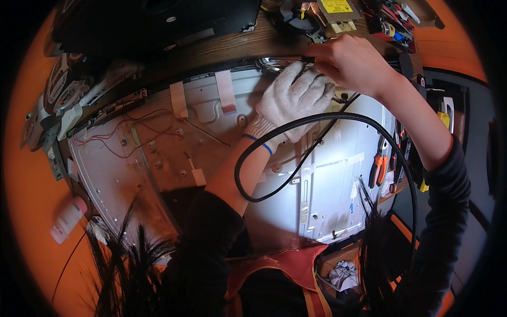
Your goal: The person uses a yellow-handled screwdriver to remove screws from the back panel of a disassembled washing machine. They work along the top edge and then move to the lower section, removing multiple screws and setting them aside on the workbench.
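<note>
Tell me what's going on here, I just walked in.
Someone has both hands close together near the far edge of a large pale metal panel. The left hand wears a white knit glove; the bare right hand is beside it, its grip mostly hidden. A black cable loops across the left forearm. Orange-handled pliers sit by the panel's right edge.

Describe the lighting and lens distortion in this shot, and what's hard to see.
Head view: the panel is brightest at right, dimmer and redder at left, with a curved shadow near its lower edge; head view: its edges bow and the picture's corners are black; head view: the left sleeve loses detail, and the right hand has dimly lit fingers.
</note>
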### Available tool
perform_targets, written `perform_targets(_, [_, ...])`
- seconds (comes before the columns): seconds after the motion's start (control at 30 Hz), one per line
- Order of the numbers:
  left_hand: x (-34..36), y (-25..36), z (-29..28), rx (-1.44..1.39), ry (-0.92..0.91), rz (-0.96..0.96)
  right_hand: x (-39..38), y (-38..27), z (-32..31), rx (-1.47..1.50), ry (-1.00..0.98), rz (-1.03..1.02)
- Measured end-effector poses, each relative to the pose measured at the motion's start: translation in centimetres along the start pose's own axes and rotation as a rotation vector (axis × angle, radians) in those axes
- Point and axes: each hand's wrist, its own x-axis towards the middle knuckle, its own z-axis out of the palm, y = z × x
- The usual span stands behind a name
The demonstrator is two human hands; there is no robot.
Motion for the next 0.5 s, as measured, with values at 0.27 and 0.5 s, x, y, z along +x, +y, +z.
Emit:
perform_targets(0.27, [0.1, -0.1, 0.4, -0.09, 0.116, 0.014, 0.2, -0.7, -0.9, -0.068, -0.021, 0.0])
perform_targets(0.5, [0.0, -0.1, 0.0, -0.021, 0.04, 0.0, 0.9, -1.3, -1.5, -0.081, -0.077, 0.048])
